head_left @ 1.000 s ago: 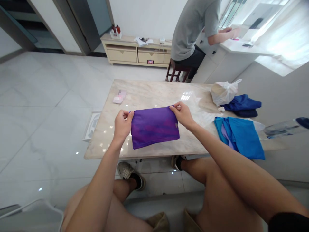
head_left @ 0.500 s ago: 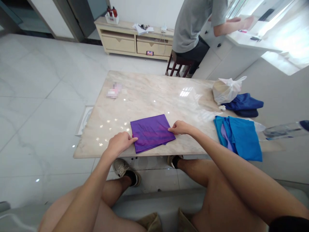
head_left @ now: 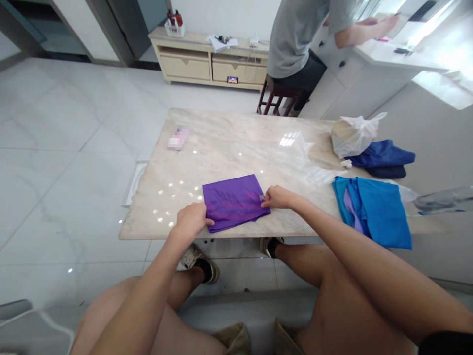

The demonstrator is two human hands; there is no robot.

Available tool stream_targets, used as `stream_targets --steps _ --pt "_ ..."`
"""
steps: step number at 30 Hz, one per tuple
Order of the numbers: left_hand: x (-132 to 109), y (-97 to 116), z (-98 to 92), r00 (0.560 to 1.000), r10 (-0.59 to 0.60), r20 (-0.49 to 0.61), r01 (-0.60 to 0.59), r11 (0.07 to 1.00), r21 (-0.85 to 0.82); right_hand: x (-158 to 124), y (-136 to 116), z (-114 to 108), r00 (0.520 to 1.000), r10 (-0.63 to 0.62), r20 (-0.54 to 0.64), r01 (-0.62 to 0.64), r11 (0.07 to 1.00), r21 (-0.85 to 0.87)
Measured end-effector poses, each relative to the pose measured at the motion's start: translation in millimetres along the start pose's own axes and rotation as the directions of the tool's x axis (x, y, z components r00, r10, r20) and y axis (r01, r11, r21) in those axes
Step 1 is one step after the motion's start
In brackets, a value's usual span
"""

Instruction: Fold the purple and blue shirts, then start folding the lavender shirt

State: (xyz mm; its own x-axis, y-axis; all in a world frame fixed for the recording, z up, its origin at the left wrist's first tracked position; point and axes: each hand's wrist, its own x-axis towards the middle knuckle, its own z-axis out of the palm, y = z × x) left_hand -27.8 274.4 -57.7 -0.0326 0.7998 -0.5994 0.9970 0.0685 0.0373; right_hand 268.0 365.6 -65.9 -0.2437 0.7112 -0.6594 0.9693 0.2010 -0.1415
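A folded purple cloth lies near the front edge of the marble-topped table, some wrinkles running across its top. At its left edge, toward the near corner, my left hand pinches the cloth between thumb and curled fingers. My right hand grips the right edge with closed fingertips. A small light patch shows on the cloth by the right fingertips; I cannot make out what it is.
Folded blue cloths lie at the table's right end, beside a clear bottle. Behind them are a white plastic bag and dark blue fabric. A person in grey sits on a stool beyond the table.
My left hand has shifted down the cloth's left edge toward the near corner. My right hand has slid slightly down the right edge. The whole view has shifted a little.
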Motion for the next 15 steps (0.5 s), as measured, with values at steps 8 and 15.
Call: stream_targets --steps 8,15 --pt "-17 -9 -33.0 0.915 -0.205 -0.349 0.203 0.978 -0.044 -11 -9 -6 0.984 -0.001 -0.178 -0.025 0.989 -0.143" --pt "-31 -8 -50.6 0.86 -0.232 -0.454 0.173 0.97 -0.17 13 -22 13 0.861 -0.445 -0.249 0.376 0.883 -0.28"
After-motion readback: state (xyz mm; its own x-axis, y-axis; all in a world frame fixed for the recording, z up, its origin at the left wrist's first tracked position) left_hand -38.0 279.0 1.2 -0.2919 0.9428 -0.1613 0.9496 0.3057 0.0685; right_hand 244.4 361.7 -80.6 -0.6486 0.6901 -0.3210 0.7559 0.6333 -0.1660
